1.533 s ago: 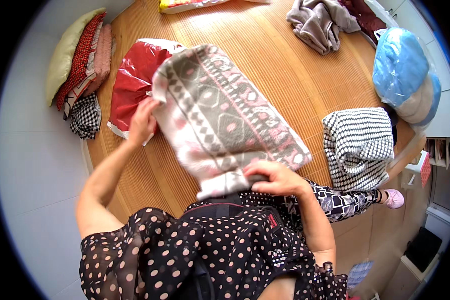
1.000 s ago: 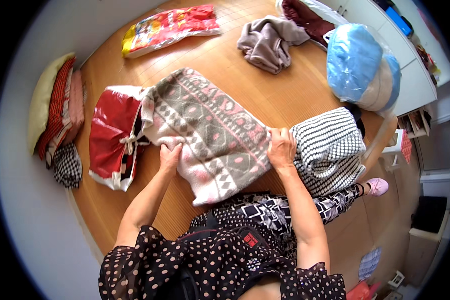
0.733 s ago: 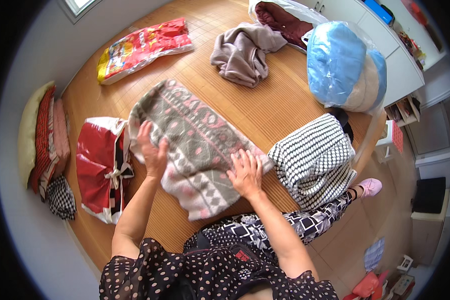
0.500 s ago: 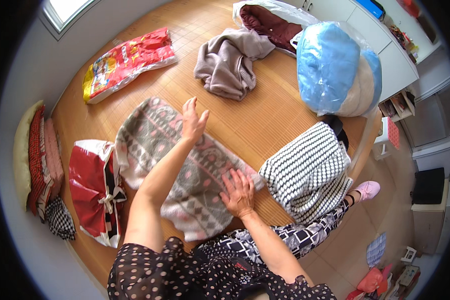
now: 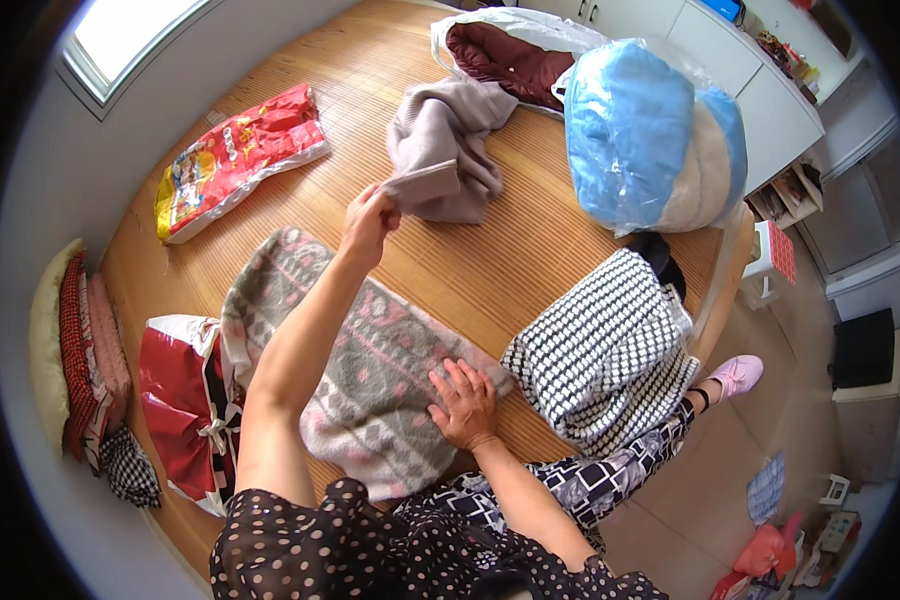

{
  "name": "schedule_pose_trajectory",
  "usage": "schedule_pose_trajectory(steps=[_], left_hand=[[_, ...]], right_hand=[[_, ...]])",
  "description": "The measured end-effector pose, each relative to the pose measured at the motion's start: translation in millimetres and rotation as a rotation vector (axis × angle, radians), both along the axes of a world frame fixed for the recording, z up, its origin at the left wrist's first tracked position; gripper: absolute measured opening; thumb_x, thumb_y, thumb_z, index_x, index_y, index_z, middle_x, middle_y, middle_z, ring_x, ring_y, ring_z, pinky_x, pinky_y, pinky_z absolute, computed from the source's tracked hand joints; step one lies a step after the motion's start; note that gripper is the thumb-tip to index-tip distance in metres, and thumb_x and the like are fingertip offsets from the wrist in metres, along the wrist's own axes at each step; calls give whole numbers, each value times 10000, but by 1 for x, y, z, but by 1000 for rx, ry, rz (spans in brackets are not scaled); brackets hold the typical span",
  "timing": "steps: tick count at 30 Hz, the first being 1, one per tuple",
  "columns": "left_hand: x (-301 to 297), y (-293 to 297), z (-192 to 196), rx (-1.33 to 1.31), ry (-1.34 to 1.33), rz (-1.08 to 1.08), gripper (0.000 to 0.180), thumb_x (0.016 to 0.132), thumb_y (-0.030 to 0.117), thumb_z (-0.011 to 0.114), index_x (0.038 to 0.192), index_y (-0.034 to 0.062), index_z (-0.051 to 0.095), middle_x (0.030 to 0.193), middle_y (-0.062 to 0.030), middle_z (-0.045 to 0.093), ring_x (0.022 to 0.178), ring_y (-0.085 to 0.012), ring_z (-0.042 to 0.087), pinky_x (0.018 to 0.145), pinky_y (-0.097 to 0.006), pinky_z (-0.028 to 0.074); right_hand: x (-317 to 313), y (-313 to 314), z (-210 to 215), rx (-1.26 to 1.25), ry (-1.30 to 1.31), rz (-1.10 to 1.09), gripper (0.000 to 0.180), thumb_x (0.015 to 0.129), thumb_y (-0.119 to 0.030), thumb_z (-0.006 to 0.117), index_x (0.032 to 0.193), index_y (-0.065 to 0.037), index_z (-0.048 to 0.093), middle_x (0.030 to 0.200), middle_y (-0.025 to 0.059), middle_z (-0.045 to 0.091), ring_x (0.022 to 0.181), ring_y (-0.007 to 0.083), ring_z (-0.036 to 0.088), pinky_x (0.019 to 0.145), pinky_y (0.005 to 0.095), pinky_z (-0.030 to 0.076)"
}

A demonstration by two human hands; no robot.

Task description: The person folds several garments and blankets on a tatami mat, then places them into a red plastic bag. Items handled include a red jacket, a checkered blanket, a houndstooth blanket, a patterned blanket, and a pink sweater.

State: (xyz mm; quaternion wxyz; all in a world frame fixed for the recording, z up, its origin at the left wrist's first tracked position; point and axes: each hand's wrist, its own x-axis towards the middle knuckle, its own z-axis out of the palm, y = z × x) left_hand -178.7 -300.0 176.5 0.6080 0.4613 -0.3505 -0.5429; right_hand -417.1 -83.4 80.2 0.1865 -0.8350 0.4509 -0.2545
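Observation:
My left hand (image 5: 368,222) is closed on the near edge of a taupe knit garment (image 5: 475,150), lifting that edge off the mat while the rest lies bunched. With fingers spread, my right hand (image 5: 465,403) lies flat on the right end of a grey, white and pink patterned knit piece (image 5: 370,370). This knit piece is spread in front of me, partly under my left forearm. Just right of it sits a folded black-and-white knit garment (image 5: 605,345) with something black at its far edge.
Around the mat (image 5: 270,170) lie a red plastic package (image 5: 245,155), a red-and-white tied bag (image 5: 180,405), a blue-and-cream bundle in clear plastic (image 5: 635,135) and a maroon padded garment (image 5: 505,62) in a white bag. Stacked cushions (image 5: 75,340) lean by the left wall.
My left hand has moved from open above the patterned knit to the taupe garment and taken hold of its edge, raising it. My right hand stays on the patterned knit.

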Motion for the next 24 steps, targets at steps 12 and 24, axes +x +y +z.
schedule_pose_trajectory(steps=[12, 24], left_hand=[[-92, 312, 23, 285, -51, -1454, 417, 887, 186, 619, 1271, 49, 535, 1169, -77, 613, 1045, -145, 570, 903, -274, 462], [-34, 119, -18, -206, -1391, -166, 595, 744, 122, 628, 1308, 61, 449, 1244, -186, 523, 1017, -301, 586, 819, -355, 503]], right_hand=[[-60, 20, 56, 1478, -1464, -174, 742, 909, -574, 423, 1342, 28, 381, 1322, 165, 464, 1164, 260, 488, 997, 377, 391], [-66, 52, 52, 1528, -1639, -188, 577, 881, -465, 567, 1203, 11, 519, 1109, 129, 606, 978, 211, 597, 853, 336, 506]])
